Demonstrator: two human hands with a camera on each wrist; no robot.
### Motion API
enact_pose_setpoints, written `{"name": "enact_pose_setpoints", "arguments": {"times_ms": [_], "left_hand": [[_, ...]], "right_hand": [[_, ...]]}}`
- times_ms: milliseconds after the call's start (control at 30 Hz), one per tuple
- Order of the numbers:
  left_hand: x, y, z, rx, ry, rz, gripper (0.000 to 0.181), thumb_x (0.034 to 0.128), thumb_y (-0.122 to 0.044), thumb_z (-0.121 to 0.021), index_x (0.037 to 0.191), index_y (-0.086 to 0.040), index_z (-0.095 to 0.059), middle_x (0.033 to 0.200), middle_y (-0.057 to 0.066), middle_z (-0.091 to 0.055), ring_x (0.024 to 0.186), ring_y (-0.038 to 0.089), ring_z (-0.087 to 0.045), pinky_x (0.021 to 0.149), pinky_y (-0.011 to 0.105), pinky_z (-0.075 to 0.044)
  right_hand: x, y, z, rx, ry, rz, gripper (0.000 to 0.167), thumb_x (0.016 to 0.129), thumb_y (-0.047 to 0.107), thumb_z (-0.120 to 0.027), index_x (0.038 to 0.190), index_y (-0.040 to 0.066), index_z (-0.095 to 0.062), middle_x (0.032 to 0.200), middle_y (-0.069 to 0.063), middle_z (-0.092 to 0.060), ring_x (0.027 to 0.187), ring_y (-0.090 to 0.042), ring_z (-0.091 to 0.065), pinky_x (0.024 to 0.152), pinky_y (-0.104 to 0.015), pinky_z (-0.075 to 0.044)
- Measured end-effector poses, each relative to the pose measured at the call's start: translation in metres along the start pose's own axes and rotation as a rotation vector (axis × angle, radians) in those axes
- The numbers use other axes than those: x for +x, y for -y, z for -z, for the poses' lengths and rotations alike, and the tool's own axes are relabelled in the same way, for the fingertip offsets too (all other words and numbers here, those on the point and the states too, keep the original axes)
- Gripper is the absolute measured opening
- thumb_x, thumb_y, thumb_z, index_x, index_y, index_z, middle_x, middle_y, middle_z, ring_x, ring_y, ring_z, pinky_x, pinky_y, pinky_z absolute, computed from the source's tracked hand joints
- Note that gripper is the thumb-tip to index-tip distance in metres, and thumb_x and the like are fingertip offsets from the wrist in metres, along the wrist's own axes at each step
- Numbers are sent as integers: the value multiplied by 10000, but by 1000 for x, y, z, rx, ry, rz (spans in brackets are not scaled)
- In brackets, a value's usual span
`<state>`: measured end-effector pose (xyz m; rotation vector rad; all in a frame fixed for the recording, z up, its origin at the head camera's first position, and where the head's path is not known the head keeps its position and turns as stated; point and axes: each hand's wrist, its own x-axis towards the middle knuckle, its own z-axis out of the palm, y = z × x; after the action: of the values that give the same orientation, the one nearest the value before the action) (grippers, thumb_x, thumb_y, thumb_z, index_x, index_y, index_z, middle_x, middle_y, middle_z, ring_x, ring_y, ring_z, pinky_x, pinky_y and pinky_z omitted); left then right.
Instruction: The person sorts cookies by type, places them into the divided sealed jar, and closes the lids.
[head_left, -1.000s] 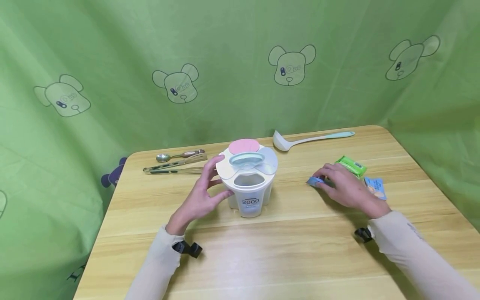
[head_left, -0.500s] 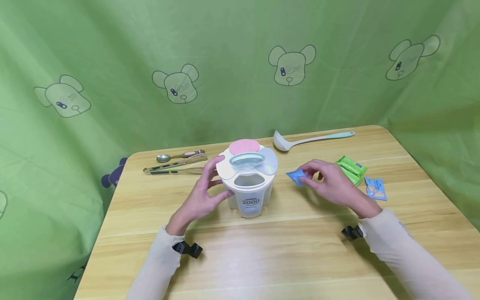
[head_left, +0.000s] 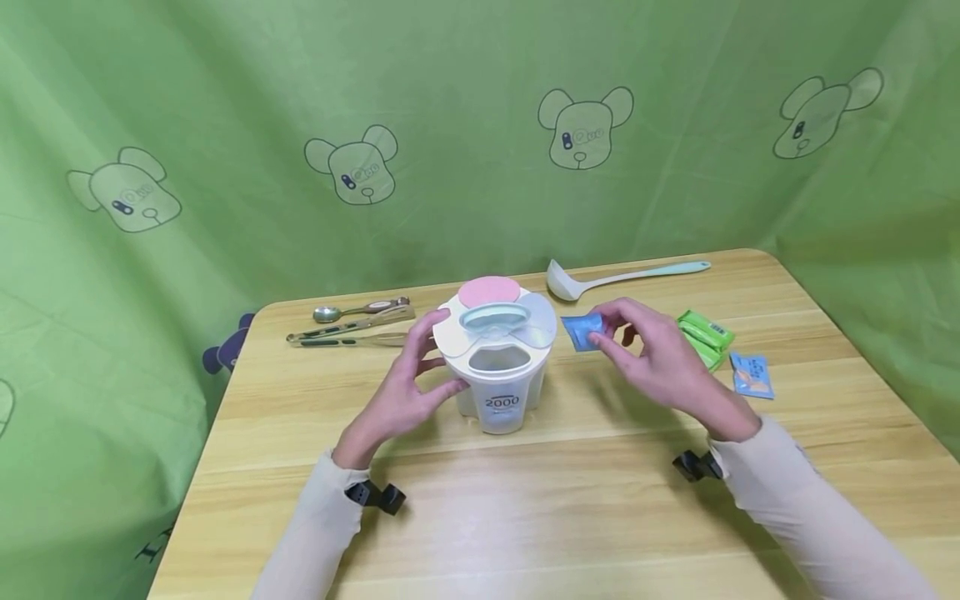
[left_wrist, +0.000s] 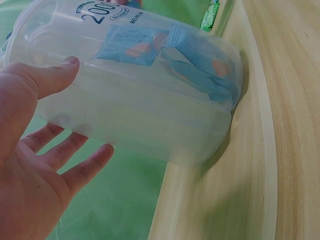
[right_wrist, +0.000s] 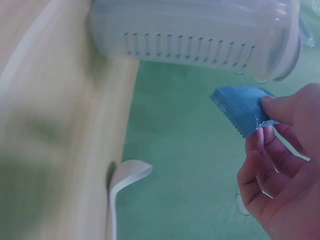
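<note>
Take the container as the clock's centre, with twelve o'clock away from the person. At six o'clock, nearest, lies the bare part of the worktop (head_left: 465,517). At about eight o'clock the left grip (head_left: 397,406) holds the clear container (head_left: 501,412), with the thumb and the fingers on different sides of its wall. The container stands upright, and some blue packets (left_wrist: 132,46) show inside. The opening (head_left: 498,360) is at six o'clock of the lid (head_left: 450,340), with the raised flap (head_left: 493,317) just behind.

At three o'clock the right grip (head_left: 660,358) pinches the held packet (head_left: 582,332), a blue one, which is in the air just beside the lid, apart from it.

I judge that the step in hand is bringing this packet to the opening. It is better to raise it above the lid first, then carry it toward nine o'clock, with the toothed edge turned down, so it does not catch the flap. The left grip should only steady the wall, not squeeze it.

Farther at three o'clock lie the second blue packet (head_left: 752,377) and green packets (head_left: 707,333); toward ten, the tongs (head_left: 337,342) and spoon (head_left: 327,315); toward one, the ladle (head_left: 567,287).
</note>
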<state>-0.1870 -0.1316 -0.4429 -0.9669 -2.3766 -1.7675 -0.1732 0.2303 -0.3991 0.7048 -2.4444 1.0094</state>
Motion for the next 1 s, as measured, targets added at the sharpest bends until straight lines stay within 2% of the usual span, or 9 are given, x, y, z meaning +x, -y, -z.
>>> {"name": "enact_pose_setpoints", "arguments": {"times_ms": [200, 400, 600, 867, 1000], "left_hand": [[1, 0, 0, 9, 1, 7, 1022, 894, 76, -824, 1695, -207, -256, 1780, 107, -310, 1499, 406, -540, 1171, 510, -583], [2, 2, 0, 5, 5, 16, 1023, 894, 81, -821, 1695, -211, -257, 1785, 94, -303, 1503, 393, -538, 1178, 497, -580], [1, 2, -1, 2, 3, 13, 1022, 892, 77, -824, 1695, -202, -255, 1786, 104, -301, 1506, 406, -534, 1178, 502, -579], [1, 2, -1, -6, -4, 3, 993, 900, 56, -831, 1684, -194, -274, 1779, 130, -308, 1504, 429, -532, 1169, 526, -584], [1, 1, 0, -5, -3, 4, 1002, 893, 63, -835, 1683, -196, -275, 1784, 124, -303, 1506, 422, -532, 1168, 524, -585]], "right_hand": [[8, 16, 5, 32, -64, 39, 296, 910, -114, -790, 1185, -58, -698, 918, -88, -732, 848, 6, -590, 725, -77, -531], [15, 27, 10, 85, -156, 39, 278, 902, -139, -785, 1163, -86, -705, 925, -124, -732, 866, 19, -586, 736, -64, -511], [19, 34, 13, 161, -243, 108, 289, 883, -158, -782, 1157, -121, -700, 989, -180, -760, 891, -18, -616, 741, -94, -513], [23, 46, 11, 228, -283, 158, 308, 843, -193, -779, 1135, -130, -704, 1035, 49, -734, 867, -42, -628, 741, -120, -529], [26, 52, 7, 251, -277, 196, 321, 828, -195, -781, 1133, -121, -714, 1017, 4, -738, 868, -43, -631, 752, -124, -542]]}}
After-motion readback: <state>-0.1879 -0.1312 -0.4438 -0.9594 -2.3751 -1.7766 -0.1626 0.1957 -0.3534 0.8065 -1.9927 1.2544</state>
